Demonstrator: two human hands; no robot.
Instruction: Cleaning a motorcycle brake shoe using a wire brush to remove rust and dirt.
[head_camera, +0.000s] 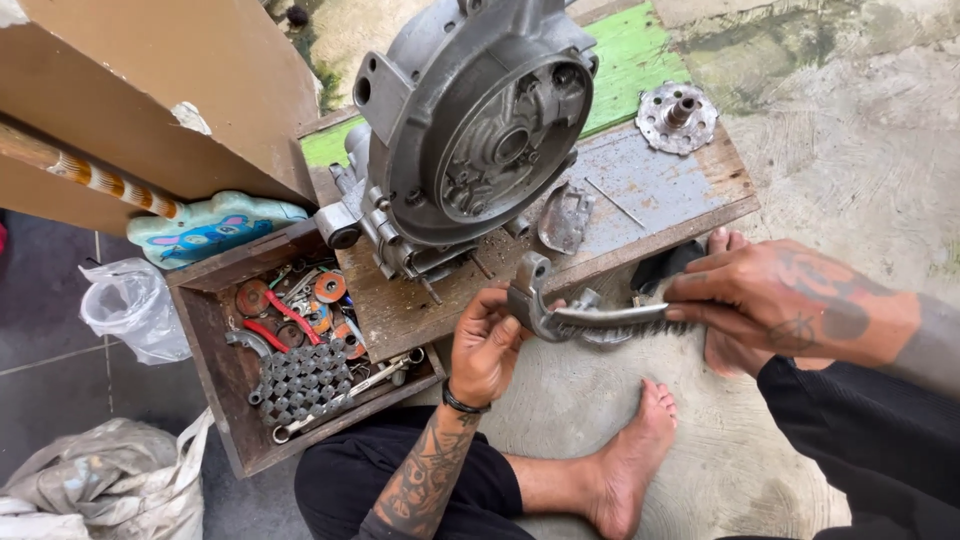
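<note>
My left hand (487, 345) grips a curved grey metal lever (532, 296) by its lower bend, just in front of the low wooden board (660, 205). My right hand (775, 300) holds a wire brush (615, 318) by its handle, and its bristles lie along the lever's arm. A large grey engine casing (470, 125) stands on the board behind the lever. A small metal cover plate (565, 215) lies beside the casing.
A wooden tool box (215, 345) at left holds discs, wrenches and a socket rack (305, 380). A round flanged hub (678, 117) sits at the board's far right. Plastic bags (130, 305) lie at left. My bare feet rest on the concrete floor (860, 150).
</note>
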